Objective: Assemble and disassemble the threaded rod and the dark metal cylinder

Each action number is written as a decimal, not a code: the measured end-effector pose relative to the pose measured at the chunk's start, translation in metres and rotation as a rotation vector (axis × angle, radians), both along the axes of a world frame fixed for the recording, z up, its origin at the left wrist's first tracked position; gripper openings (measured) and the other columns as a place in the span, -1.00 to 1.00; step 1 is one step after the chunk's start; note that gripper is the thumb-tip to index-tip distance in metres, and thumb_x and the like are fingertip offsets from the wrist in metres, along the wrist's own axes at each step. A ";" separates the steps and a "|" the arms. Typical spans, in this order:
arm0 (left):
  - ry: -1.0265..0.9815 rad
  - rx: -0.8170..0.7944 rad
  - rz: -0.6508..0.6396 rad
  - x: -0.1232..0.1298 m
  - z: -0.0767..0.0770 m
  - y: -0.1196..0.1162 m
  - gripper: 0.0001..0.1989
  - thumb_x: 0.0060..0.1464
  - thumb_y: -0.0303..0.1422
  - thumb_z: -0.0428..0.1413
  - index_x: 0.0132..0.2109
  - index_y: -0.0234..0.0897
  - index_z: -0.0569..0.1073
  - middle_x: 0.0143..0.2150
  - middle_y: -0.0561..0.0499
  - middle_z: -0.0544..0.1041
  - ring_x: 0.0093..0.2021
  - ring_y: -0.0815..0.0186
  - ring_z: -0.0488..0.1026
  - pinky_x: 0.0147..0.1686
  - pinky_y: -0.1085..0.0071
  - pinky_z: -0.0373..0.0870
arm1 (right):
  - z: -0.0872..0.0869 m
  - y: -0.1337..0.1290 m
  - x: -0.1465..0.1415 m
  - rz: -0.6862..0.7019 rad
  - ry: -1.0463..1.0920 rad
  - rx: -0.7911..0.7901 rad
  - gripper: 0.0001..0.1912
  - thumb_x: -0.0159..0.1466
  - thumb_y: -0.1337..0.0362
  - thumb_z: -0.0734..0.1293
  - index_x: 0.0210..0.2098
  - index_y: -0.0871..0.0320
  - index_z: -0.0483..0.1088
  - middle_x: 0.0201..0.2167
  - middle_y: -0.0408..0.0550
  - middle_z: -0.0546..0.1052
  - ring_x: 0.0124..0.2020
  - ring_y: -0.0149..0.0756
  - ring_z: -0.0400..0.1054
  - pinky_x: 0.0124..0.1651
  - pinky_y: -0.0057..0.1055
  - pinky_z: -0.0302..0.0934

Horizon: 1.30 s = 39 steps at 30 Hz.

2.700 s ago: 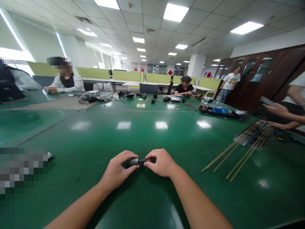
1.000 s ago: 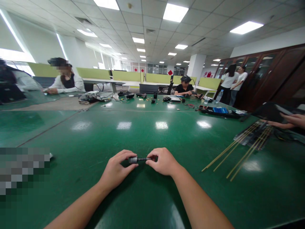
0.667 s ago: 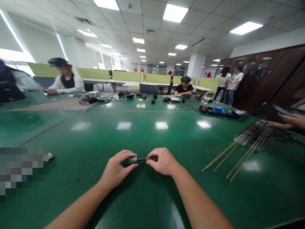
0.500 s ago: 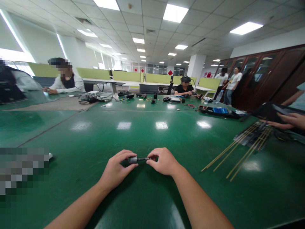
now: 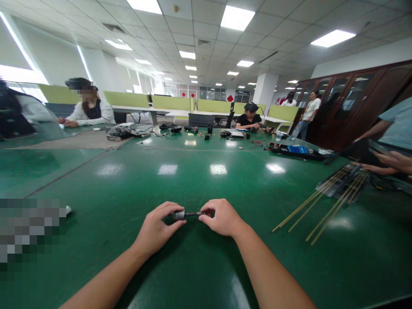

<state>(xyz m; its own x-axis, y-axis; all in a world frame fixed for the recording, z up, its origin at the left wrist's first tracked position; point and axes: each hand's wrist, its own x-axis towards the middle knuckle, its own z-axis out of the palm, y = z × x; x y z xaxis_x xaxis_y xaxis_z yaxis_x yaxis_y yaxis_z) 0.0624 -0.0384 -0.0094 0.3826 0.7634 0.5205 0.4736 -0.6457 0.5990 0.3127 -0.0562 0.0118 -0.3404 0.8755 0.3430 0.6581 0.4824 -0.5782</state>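
Note:
Between my hands, just over the green tabletop (image 5: 193, 184), lies a small silver cylinder with a dark shaft (image 5: 180, 215). My left hand (image 5: 160, 225) pinches the cylinder end between thumb and fingers, and a bit of red shows by the fingertips. The thin shaft runs across the gap to my right hand (image 5: 222, 218), whose thumb and fingers close on its far end. That tip is mostly hidden by the fingers, so its shape is unclear.
Long thin yellow rods (image 5: 325, 206) lie to the right, by a person's hands (image 5: 391, 161). A black tray with blue packs (image 5: 298, 149) stands farther back. Cables and electronics (image 5: 122, 131) sit across the far side, where other people sit. A blurred-out object (image 5: 28, 227) is at left.
My hands and the cylinder with its shaft have barely shifted. At the right, the nearby person leans farther into view, and the standing people in the background have moved.

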 end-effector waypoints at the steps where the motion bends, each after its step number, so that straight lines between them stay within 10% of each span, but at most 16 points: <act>1: 0.002 0.000 0.001 0.000 0.000 0.000 -0.75 0.08 -0.30 0.25 -0.07 -0.12 0.50 -0.10 0.02 0.50 -0.10 0.24 0.46 -0.06 0.31 0.41 | 0.000 0.000 0.000 0.002 -0.002 0.000 -0.84 0.21 0.20 0.40 -0.25 0.09 0.57 -0.38 -0.12 0.56 -0.37 -0.35 0.38 -0.24 -0.42 0.20; 39: 0.002 0.013 0.014 -0.002 0.001 0.000 -0.76 0.10 -0.28 0.24 -0.06 -0.15 0.50 -0.09 -0.03 0.51 -0.10 0.20 0.47 -0.04 0.27 0.42 | 0.004 0.000 0.004 -0.023 -0.015 -0.011 -0.84 0.20 0.21 0.40 -0.25 0.10 0.57 -0.38 -0.11 0.56 -0.37 -0.35 0.39 -0.25 -0.43 0.20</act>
